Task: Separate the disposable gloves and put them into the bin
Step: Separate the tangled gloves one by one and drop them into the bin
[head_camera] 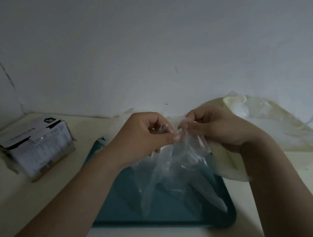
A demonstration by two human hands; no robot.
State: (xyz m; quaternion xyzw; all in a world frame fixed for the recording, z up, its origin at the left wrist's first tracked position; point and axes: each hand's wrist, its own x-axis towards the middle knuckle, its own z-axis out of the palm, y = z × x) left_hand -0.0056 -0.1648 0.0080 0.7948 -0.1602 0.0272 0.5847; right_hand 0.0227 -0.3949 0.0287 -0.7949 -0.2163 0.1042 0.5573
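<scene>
Clear, thin disposable gloves (174,170) hang in a crumpled bunch from both hands, above a teal bin (120,207) in the middle of the table. My left hand (145,133) pinches their top edge between thumb and fingertips. My right hand (216,126) pinches the same edge just to the right, the fingertips of both hands almost touching. The gloves' fingers dangle down into the bin. How many gloves are stuck together cannot be told.
A torn white cardboard box (35,146) stands at the left of the pale table. A heap of whitish plastic film (272,123) lies at the right against the wall (148,46), which is close behind.
</scene>
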